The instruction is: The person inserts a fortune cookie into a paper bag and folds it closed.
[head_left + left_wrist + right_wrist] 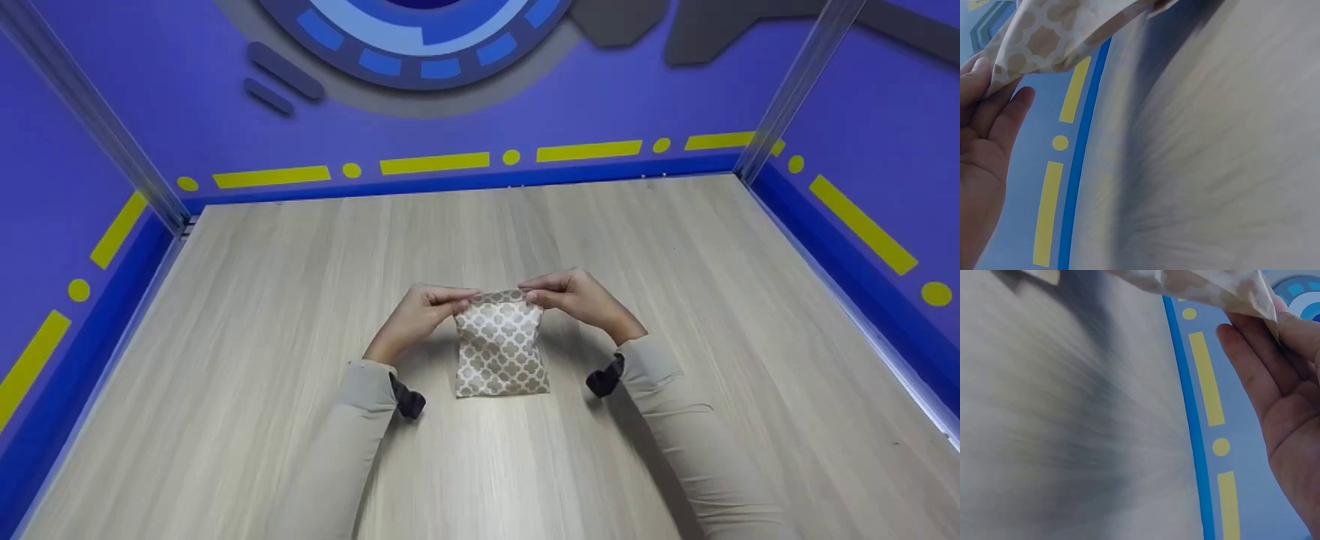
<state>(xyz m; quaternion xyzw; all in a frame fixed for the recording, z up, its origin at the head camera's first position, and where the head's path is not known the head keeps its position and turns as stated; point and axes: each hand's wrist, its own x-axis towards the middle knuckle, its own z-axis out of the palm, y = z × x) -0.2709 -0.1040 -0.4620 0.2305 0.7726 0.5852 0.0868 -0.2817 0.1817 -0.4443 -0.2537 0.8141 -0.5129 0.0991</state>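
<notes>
A small flat bag [501, 349], white with a tan quatrefoil pattern, is in the middle of the head view. Its upper edge shows a darker folded strip [501, 297]. My left hand [420, 315] pinches the top left corner between thumb and fingers. At the opposite top corner, my right hand [581, 301] grips the bag the same way. The left wrist view shows the bag's corner [1044, 39] between thumb and fingertips, with the bag raised over the table. In the right wrist view, the other corner [1241, 295] is pinched too, and the lower fingers extend beneath it.
A light wood-grain table [285, 300] lies under both hands. Blue-purple panels with yellow markings [435, 163] stand along its back and sides, joined by metal posts [799, 86]. Each sleeved wrist carries a small black camera [409, 401].
</notes>
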